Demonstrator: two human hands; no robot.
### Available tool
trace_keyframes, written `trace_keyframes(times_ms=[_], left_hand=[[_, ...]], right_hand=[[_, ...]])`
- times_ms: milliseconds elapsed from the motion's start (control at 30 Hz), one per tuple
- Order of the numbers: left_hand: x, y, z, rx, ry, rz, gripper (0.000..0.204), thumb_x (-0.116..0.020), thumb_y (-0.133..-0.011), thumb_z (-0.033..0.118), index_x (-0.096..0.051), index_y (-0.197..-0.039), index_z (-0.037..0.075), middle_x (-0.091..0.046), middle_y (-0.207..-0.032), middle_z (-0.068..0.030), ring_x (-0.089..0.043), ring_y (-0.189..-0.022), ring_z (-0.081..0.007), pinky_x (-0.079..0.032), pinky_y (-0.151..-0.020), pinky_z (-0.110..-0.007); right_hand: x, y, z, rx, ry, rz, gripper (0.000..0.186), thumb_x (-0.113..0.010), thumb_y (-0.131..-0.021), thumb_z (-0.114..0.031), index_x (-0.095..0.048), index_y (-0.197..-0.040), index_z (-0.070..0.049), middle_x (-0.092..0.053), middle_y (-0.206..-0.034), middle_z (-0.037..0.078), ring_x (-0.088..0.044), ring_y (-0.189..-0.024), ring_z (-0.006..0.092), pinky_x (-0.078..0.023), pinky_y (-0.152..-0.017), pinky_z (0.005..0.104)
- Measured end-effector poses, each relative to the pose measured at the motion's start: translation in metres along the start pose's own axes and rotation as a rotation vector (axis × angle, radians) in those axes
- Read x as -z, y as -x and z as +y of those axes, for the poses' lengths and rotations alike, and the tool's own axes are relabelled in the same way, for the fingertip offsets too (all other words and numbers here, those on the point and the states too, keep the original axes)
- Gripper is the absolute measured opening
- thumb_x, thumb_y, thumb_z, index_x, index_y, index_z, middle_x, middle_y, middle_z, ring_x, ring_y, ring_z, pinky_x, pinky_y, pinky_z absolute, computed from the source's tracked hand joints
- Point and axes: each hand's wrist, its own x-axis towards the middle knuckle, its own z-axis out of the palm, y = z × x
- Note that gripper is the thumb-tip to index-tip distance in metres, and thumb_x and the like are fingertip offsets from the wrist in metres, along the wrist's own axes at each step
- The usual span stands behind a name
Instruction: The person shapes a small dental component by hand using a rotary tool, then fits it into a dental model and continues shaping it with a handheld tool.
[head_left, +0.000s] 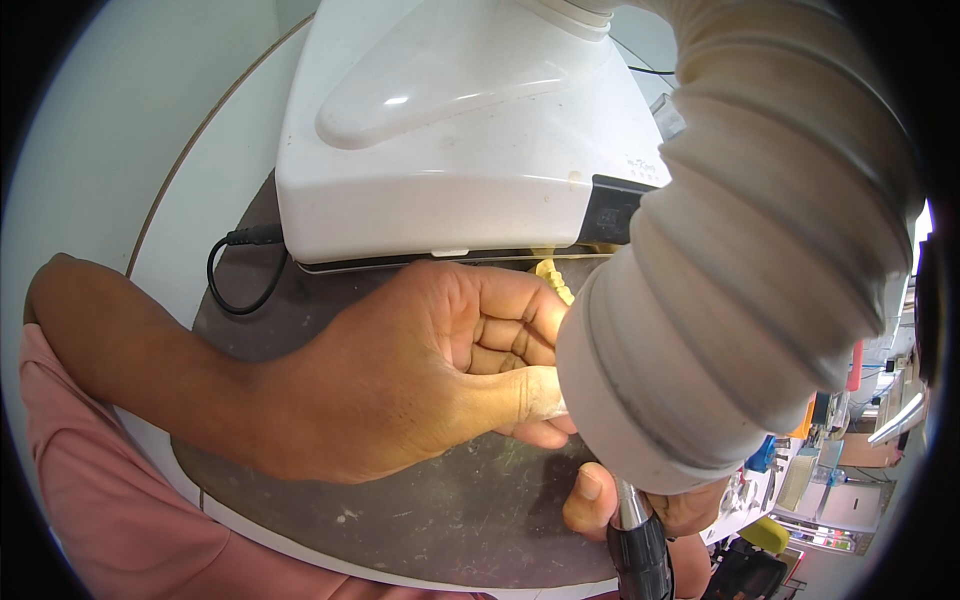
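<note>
My left hand [440, 370] reaches in from the left with its fingers curled and thumb pressed inward. Its fingertips, and whatever they hold, are hidden behind the end of a wide ribbed hose [740, 300]. A small yellow tooth-shaped piece, like part of a dental model [553, 280], shows just beyond the index finger; I cannot tell whether the hand grips it. At the lower right my right hand [592, 500] is closed around a rotary handpiece [640, 550] with a silver neck and black grip. The handpiece's tip disappears under the hose mouth.
A white machine housing [440, 190] with a black panel stands behind my hands, its black cable [245, 305] looping at the left. A dark grey mat [400, 530] covers the rounded white table. The thick hose blocks much of the right side. Benches with assorted items lie beyond.
</note>
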Motion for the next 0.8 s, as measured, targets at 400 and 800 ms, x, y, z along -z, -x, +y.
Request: trace_keyframes(times_ms=[400,800], left_hand=[[0.008,0.001,-0.012,-0.029,0.074,-0.014,0.008,-0.058,-0.090,0.003,-0.053,-0.095,-0.001,-0.063,-0.096,-0.0072,-0.062,-0.089,-0.0112,-0.054,-0.084,-0.024],[0.005,-0.001,-0.015,0.000,0.026,0.021,0.009,-0.058,-0.090,0.004,-0.055,-0.098,-0.001,-0.063,-0.097,-0.0073,-0.062,-0.090,-0.0113,-0.053,-0.084,-0.024]], right_hand=[[0.005,-0.011,-0.022,-0.300,0.034,-0.120,0.045,-0.082,-0.059,-0.016,-0.058,-0.092,0.002,-0.069,-0.079,0.016,-0.071,-0.071,0.0272,-0.057,-0.069,0.0348],[0.000,-0.015,-0.020,-0.298,0.028,-0.122,0.050,-0.085,-0.059,-0.017,-0.058,-0.096,0.002,-0.069,-0.082,0.016,-0.071,-0.073,0.0275,-0.056,-0.071,0.0352]])
